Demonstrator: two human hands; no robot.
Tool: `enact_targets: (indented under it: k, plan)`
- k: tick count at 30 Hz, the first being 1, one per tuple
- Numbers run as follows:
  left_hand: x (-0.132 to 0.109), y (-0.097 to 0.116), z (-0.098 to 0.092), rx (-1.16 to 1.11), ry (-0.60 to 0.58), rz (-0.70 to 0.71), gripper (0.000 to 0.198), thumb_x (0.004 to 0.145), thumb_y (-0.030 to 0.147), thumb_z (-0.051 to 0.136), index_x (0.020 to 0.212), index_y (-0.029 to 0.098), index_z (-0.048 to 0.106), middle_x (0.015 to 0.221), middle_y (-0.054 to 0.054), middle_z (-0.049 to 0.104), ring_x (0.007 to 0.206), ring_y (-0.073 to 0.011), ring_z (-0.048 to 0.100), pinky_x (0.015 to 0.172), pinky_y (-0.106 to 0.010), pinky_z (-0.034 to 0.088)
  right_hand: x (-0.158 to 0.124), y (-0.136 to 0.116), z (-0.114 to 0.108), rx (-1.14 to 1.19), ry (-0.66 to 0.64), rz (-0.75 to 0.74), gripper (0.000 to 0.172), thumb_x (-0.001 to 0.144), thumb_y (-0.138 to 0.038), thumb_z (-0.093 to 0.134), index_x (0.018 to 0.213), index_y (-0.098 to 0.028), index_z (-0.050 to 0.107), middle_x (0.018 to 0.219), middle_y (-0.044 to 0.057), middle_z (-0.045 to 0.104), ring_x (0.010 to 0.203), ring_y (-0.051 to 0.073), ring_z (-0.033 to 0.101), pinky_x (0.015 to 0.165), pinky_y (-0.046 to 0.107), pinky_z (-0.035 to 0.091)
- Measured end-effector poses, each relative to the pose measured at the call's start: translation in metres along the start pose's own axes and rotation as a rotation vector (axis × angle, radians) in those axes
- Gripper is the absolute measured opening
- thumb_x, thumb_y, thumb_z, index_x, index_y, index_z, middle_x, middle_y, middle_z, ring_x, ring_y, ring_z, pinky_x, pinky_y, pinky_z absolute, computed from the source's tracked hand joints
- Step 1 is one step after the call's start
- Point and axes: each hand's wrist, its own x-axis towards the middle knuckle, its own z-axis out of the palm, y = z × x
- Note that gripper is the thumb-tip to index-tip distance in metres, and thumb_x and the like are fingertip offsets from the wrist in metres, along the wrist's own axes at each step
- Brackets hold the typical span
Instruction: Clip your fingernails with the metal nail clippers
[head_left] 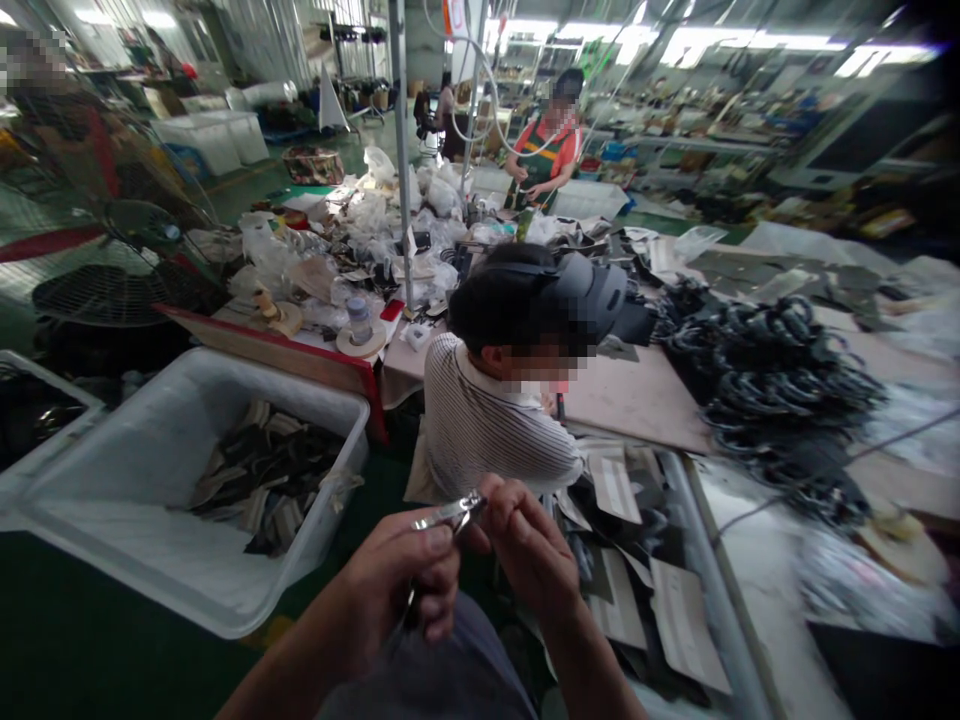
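My left hand (420,565) is closed around small silver clippers (448,513), thumb along the upper arm. Their jaws point right and meet the fingertips of my right hand (536,545). The fingers of that hand are pinched together right at the jaws; whatever may be between them is hidden. Both hands are held up in front of my lap, just behind a seated person in a striped shirt (487,440).
To the left stands a white plastic bin (187,590) with dark and beige cut pieces (281,480). Flat beige pieces (686,620) lie at lower right. A worktable (630,395) bears a heap of black looped parts (780,390). Beyond it another person (544,155) stands.
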Motion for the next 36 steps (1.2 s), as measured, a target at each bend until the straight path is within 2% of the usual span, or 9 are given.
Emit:
enact_targets:
  k: [6,10,13,17,20,23,25,29,36]
  plan:
    - [-0.026,-0.008,-0.017,-0.037,-0.052,-0.098,0.085,0.108,0.089,0.062,0.134,0.011,0.083,0.089,0.000,0.040,0.077,-0.0140,0.041,0.075,-0.025,0.044,0.005,-0.028,-0.019,-0.665,-0.217,-0.243,0.019,0.115,-0.025,0.065,0.123,-0.028,0.082,0.119,0.012,0.074,0.104,0.028,0.071,0.089,0.043,0.056]
    - [-0.045,0.000,-0.025,0.059,0.024,-0.043,0.073,0.113,0.079,0.064,0.137,0.012,0.081,0.091,0.000,0.039,0.078,-0.0138,0.038,0.074,-0.025,0.038,0.013,-0.043,-0.024,-0.894,-0.327,-0.370,0.033,0.109,-0.012,0.068,0.133,-0.032,0.082,0.123,0.011,0.078,0.103,0.026,0.075,0.087,0.041,0.057]
    - [-0.054,0.009,-0.023,0.034,-0.035,-0.071,0.069,0.113,0.073,0.065,0.140,0.012,0.083,0.089,0.001,0.037,0.075,-0.0134,0.035,0.070,-0.026,0.037,0.013,-0.049,-0.018,-0.700,-0.348,-0.228,0.019,0.116,-0.024,0.062,0.120,-0.029,0.080,0.114,0.010,0.076,0.098,0.026,0.073,0.085,0.043,0.057]
    - [-0.051,0.009,-0.010,-0.059,-0.107,-0.113,0.074,0.113,0.078,0.061,0.136,0.012,0.084,0.086,0.003,0.033,0.070,-0.0121,0.031,0.066,-0.025,0.039,0.007,-0.041,-0.002,-0.192,-0.291,0.083,0.028,0.120,-0.042,0.058,0.101,-0.026,0.070,0.099,0.008,0.071,0.082,0.025,0.068,0.078,0.042,0.055]
    - [-0.045,0.001,0.002,0.089,-0.002,0.038,0.072,0.112,0.080,0.066,0.137,0.014,0.082,0.085,0.001,0.042,0.072,-0.0126,0.040,0.070,-0.025,0.044,0.005,-0.024,0.011,0.117,-0.204,0.195,0.025,0.118,-0.040,0.063,0.102,-0.023,0.072,0.098,0.007,0.067,0.080,0.024,0.068,0.072,0.038,0.053]
    - [-0.046,-0.008,0.011,0.489,0.196,0.292,0.065,0.110,0.072,0.076,0.151,0.021,0.078,0.115,-0.012,0.073,0.102,-0.0234,0.069,0.099,-0.034,0.061,0.008,-0.011,0.021,0.317,-0.150,0.244,0.026,0.117,-0.040,0.066,0.101,-0.022,0.074,0.098,0.006,0.066,0.083,0.023,0.069,0.074,0.037,0.055]
    - [-0.050,-0.013,0.013,0.804,0.315,0.467,0.065,0.107,0.064,0.086,0.159,0.026,0.075,0.142,-0.016,0.078,0.125,-0.0332,0.076,0.114,-0.042,0.063,0.010,-0.009,0.024,0.382,-0.134,0.259,0.026,0.117,-0.043,0.068,0.101,-0.023,0.075,0.103,0.006,0.068,0.088,0.025,0.072,0.079,0.039,0.060]
    - [-0.052,-0.018,0.010,1.443,0.388,0.771,0.076,0.106,0.053,0.089,0.173,0.029,0.063,0.141,-0.017,0.083,0.123,-0.0367,0.082,0.105,-0.043,0.069,0.011,-0.011,0.021,0.353,-0.079,0.274,0.027,0.116,-0.044,0.072,0.100,-0.022,0.075,0.116,0.009,0.072,0.096,0.022,0.071,0.088,0.036,0.063]
    - [-0.039,-0.014,0.009,1.743,0.305,0.769,0.069,0.115,0.050,0.077,0.170,0.014,0.055,0.118,-0.016,0.082,0.097,-0.0331,0.081,0.087,-0.046,0.070,0.006,-0.010,0.004,0.201,-0.101,0.235,0.025,0.117,-0.043,0.071,0.105,-0.022,0.077,0.124,0.012,0.074,0.108,0.024,0.071,0.098,0.036,0.062]
